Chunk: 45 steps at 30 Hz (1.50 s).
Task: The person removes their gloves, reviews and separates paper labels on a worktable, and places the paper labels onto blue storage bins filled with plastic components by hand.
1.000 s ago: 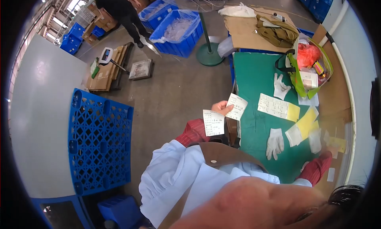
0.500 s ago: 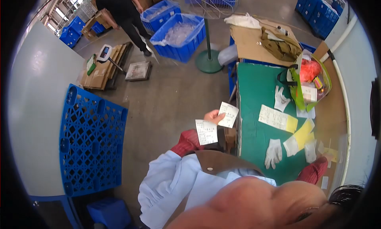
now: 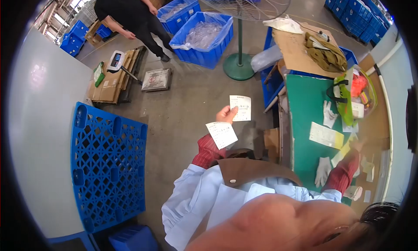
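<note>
My left hand [image 3: 224,115] is closed on a white paper slip [image 3: 242,114] with printing and handwriting, thumb on its face. A second paper slip [image 3: 221,136] juts out below the same hand; how the fingers grip it is hidden. At the right of the green tabletop [image 3: 303,116], my right hand [image 3: 357,143] is smeared by motion and its fingers cannot be made out. It is beside a yellow-and-white paper [image 3: 343,153]. A written sheet [image 3: 323,135] lies to its left. White gloves [image 3: 329,114] [image 3: 323,171] lie on the tabletop, above and below that sheet.
A green bag [image 3: 345,101] full of items stands at the table's back right. Cardboard [image 3: 300,46] with a brown cloth is beyond. A fan stand [image 3: 239,66], blue crates [image 3: 209,55], a floor scale [image 3: 156,80] and a blue pallet [image 3: 109,164] surround the floor. A person [image 3: 126,11] stands behind.
The slips in my left hand have shifted up in view. My right hand has moved up from the table's lower right to the yellow paper. The person at the back has turned and moved slightly.
</note>
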Available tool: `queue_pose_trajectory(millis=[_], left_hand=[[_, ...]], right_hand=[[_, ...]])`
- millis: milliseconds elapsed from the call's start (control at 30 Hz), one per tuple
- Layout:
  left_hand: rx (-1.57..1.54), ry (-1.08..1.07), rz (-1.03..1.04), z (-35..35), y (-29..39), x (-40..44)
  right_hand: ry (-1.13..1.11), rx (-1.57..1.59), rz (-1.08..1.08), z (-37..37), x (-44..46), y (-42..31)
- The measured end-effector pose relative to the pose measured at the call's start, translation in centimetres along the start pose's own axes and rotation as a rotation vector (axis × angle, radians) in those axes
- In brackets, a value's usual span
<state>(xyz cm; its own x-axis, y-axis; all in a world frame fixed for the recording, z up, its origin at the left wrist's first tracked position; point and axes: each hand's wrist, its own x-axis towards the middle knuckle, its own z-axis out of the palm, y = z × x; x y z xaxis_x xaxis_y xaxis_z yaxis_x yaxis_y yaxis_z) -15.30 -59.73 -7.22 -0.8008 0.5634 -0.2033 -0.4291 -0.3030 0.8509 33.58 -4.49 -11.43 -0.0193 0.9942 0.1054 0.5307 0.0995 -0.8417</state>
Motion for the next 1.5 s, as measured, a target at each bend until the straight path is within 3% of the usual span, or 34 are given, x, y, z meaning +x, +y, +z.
queue_pose_trajectory(millis=[100,133,233,300,367,433,567,800,967,1000,1033,1333,1500], left_hand=[[-0.034,0.087,0.013,-3.9,3.9,1.3],[-0.061,0.109,0.031,-5.5,4.3,1.9],[-0.098,0.176,0.075,-9.6,6.0,3.0],[-0.133,0.239,0.097,-11.1,7.5,2.7],[-0.126,0.277,0.085,-13.1,7.9,3.4],[-0.153,0.320,0.100,-14.3,8.5,3.7],[-0.112,0.421,0.075,-17.4,8.3,5.2],[-0.180,0.498,0.100,-22.1,9.0,10.9],[-0.158,0.584,0.095,-23.3,13.8,17.3],[-0.146,0.596,0.087,-23.6,14.8,18.3],[-0.136,0.608,0.077,-23.9,15.6,19.3],[-0.206,0.653,0.108,-28.5,20.8,26.9],[-0.208,0.626,0.112,-37.1,22.5,30.9]], right_hand=[[-0.131,-0.121,-0.102,10.6,-11.2,-14.2],[-0.192,-0.089,-0.121,14.9,-10.1,-11.4],[-0.546,-0.081,-0.306,24.4,-21.8,-20.1],[-0.859,-0.255,-0.515,28.3,-28.4,-23.9],[-1.124,-0.212,-0.382,30.7,-33.5,-27.9],[-1.207,-0.315,-0.477,32.7,-35.6,-30.0],[-1.202,-0.381,-0.527,35.6,-34.8,-33.3],[-1.089,-0.452,-0.473,45.0,-27.5,-30.7],[-1.112,-0.436,-0.442,53.0,-26.0,-34.1],[-1.100,-0.391,-0.568,54.8,-26.2,-34.9],[-1.151,-0.383,-0.560,56.4,-26.2,-35.9],[-1.422,-0.444,-0.795,70.7,-32.9,-49.5],[-1.489,-0.441,-0.818,77.6,-39.5,-52.8]])
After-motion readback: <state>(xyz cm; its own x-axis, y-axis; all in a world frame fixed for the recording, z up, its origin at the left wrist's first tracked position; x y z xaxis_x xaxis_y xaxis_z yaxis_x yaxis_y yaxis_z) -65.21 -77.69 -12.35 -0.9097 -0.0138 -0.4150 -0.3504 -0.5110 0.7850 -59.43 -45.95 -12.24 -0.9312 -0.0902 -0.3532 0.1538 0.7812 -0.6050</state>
